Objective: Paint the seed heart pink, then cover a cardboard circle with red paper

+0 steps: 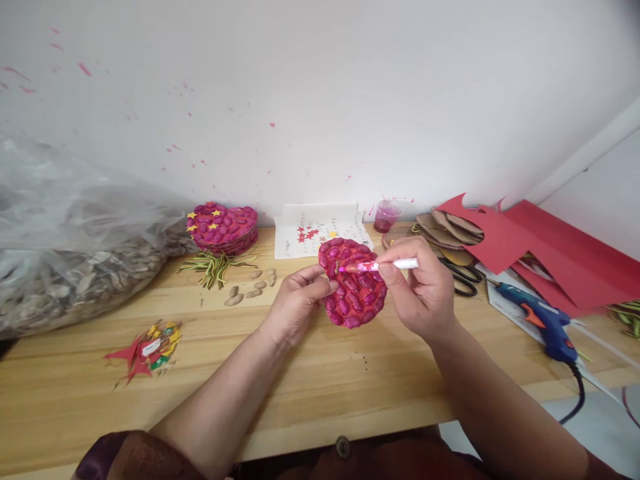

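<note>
While the wooden table (pixel 320 393) spread out beneath my forearms, a big clear bag (pixel 75 253) of what looked like peanuts sagged at its left side, well apart from my hands. Near the bag, toward the wall, sat a stack of purple-red discs (pixel 223 230), yellow stars on top. The single disc (pixel 353 293) that I held was in the middle, in front of the white paper (pixel 286 247), face tilted toward me; whether its lower edge touched the wood I could not tell. I judged it light, since one hand bore it, and probably stiff in its backing, though the shells crowding its face looked brittle enough to crack under a hard squeeze. Their gloss suggested wet paint, likely slick and apt to smear. My left hand (pixel 300 300) pinched its left edge, thumb over the front, the other fingers mostly hidden behind; the rim seemed the right place to hold, with little thumb on the coating. My right hand (pixel 420 293) pinched the slim brush (pixel 370 266) between thumb and forefinger, its tip at the disc's upper left. That I took to be light and rigid, easily rolled, best gripped on the clean white handle, back from the stained end. Smallest of all, a few bare peanuts (pixel 253 293) lay beyond my left wrist, dry-looking and fragile.
</note>
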`<state>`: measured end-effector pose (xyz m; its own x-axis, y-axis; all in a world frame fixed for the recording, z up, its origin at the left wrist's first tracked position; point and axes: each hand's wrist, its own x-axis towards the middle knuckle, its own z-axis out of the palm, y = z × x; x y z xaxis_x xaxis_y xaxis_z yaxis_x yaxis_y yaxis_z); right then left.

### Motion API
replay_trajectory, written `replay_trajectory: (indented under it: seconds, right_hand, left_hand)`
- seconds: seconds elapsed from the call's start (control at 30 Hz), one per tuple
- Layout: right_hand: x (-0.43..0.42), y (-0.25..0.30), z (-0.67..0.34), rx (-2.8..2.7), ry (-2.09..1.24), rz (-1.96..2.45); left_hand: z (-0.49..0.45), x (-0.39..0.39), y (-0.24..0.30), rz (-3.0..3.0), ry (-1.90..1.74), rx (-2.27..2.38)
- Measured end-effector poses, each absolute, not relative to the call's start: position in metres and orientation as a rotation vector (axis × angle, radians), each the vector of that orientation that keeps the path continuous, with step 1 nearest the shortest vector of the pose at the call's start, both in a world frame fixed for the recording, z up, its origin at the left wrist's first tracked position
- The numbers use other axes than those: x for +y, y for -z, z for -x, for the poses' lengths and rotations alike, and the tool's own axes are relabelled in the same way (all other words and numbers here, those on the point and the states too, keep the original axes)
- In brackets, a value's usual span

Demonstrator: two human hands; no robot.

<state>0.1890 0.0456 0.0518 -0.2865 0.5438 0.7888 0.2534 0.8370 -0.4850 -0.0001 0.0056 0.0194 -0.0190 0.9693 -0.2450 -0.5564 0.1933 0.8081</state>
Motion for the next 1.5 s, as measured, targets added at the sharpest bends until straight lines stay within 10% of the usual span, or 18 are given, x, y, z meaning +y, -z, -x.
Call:
replay_trajectory:
  seconds: [1.5]
  right_hand:
    - [0.0494,-0.0514,-0.1916,-1.911,-0.269,0.676]
  left_hand:
    - [0.0019,0.0056,-0.0214,-0.502,-1.260,0.966]
